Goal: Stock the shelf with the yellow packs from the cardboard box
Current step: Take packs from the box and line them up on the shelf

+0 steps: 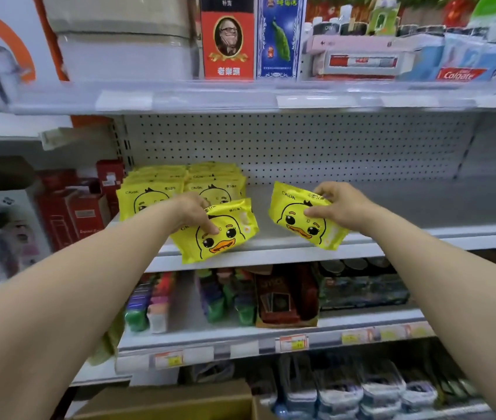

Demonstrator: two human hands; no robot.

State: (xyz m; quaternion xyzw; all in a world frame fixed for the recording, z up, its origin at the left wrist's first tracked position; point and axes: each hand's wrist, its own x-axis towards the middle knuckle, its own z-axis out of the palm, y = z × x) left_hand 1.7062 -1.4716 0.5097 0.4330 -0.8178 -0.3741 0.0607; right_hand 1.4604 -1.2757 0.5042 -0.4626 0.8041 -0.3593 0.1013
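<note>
L forearm (58, 286) & R forearm (459, 286) reach up from the bottom corners toward the shelf (407, 234), the white tier w/ a pegboard back. Cardboard box (164, 403) sits well below the shelf; only its top edge & a flap show, contents can't tell.

L hand (193, 215) grips the left pack (228, 237): thumb on the duck face, fingers curled behind the top edge. Pack is tilted, lower edge out past the shelf's front lip.

R hand (340, 207) pinches the right pack (296, 219) at its upper right, thumb on front, fingers over the top edge. Pack is tilted, over the shelf's front half, approx mid-shelf. Can't tell if it touches the shelf. The 2 packs are apart.

Stocked packs (152, 195) stand in 2 rows at the shelf's left rear, just behind the left pack. Toothpaste boxes (459, 74) are one tier above the shelf, red boxes (70, 213) just left of it, card boxes (286, 298) one tier below.
</note>
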